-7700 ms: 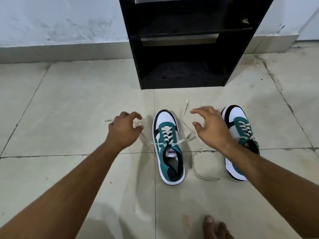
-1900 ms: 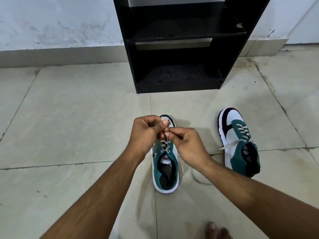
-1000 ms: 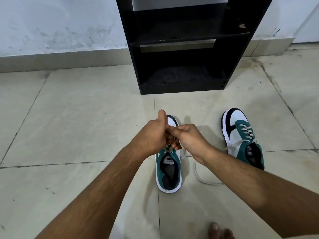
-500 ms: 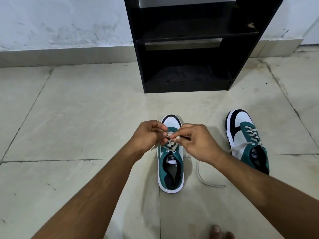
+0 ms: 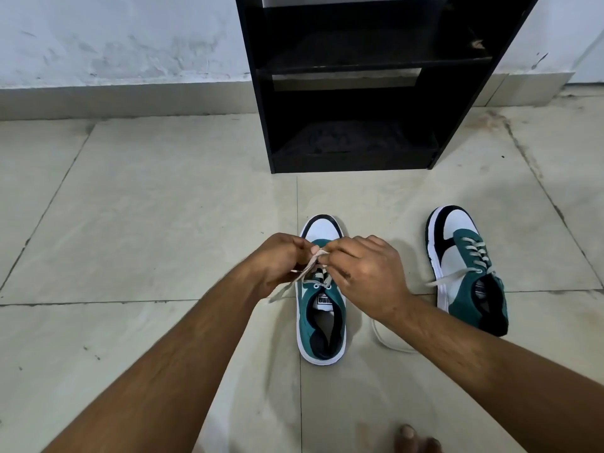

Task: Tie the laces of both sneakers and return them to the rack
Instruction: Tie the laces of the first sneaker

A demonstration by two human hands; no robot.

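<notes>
Two teal, white and black sneakers stand on the tiled floor, toes toward the rack. The near sneaker (image 5: pixel 322 325) is in the middle; over its lacing my left hand (image 5: pixel 281 261) and my right hand (image 5: pixel 366 273) meet, both pinching its cream laces (image 5: pixel 315 261). One lace end trails off to the left under my left hand. The second sneaker (image 5: pixel 464 266) sits to the right, its laces loose, one end lying across the floor behind my right wrist. The black shoe rack (image 5: pixel 353 86) stands against the wall ahead, its shelves bare.
Pale floor tiles (image 5: pixel 147 223) stretch to the left and right of the shoes. A white wall with a skirting (image 5: pixel 114 96) runs behind the rack. My bare toes (image 5: pixel 413 441) show at the bottom edge.
Over the last seconds both hands went from hovering open to gripping the near sneaker's laces. In the last half second they stay together over the lacing, fingers working the laces.
</notes>
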